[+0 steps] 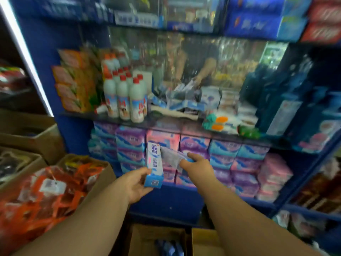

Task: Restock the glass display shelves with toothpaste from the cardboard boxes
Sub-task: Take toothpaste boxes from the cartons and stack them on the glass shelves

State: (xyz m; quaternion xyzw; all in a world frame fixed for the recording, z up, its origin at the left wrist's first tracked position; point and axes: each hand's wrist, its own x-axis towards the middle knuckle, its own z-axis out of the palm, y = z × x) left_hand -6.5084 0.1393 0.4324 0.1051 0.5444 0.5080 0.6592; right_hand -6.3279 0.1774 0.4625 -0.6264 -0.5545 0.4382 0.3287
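1. The left hand (136, 183), at 6 o'clock of centre, pinches the lower end of an upright toothpaste box (154, 163) between thumb and fingers.
2. The right hand (196, 166), at 3 o'clock of that box, curls round a grey-blue pack (171, 157). Blur hides what the pack is.
3. Both items hang in front of the lower stock, below the glass shelf (162, 122), which lies at 12 o'clock of the hands.
4. Risk: the box is gripped at one end only. A quick lift could swing its top and loosen the pinch, and it would likely fall toward the carton (142, 235) at 6 o'clock.
5. Risk: bottles (123, 100) stand near the shelf's front edge at 11 o'clock of the hands. An arm that rises on that side could knock one over.
6. Risk: the heap (180, 104) of loose boxes on the shelf at 12 o'clock looks untidy. A box laid on top may slide off the glass.
7. With both hands full, neither is free to steady anything.
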